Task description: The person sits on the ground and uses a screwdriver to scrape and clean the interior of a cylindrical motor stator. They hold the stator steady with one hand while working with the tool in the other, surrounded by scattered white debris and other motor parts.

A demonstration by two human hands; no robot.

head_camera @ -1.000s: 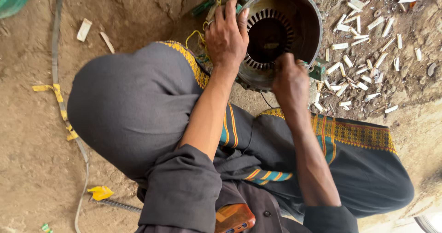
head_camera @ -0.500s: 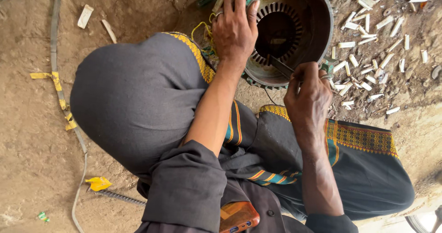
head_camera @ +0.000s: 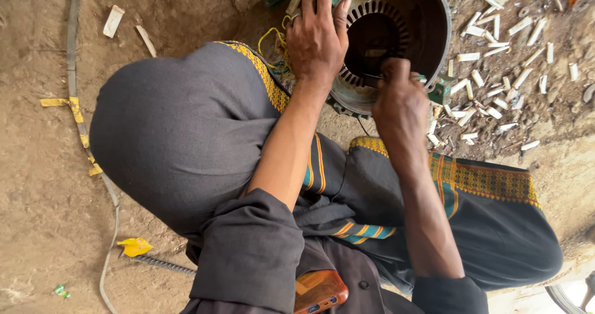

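1. I am seeing the motor stator housing (head_camera: 396, 38) lying on the dirt floor (head_camera: 37, 184), in front of the knees.
2. The left hand (head_camera: 317, 38) is resting spread open on its rim, steadying it.
3. The right hand (head_camera: 400, 100) is closing its fingers (head_camera: 396, 72) on a thin tool (head_camera: 372, 77) at the slotted core.
4. I am judging it heavy and stiff; the rim is the best hold.
5. White slot strips (head_camera: 489, 97) are lying beside it.
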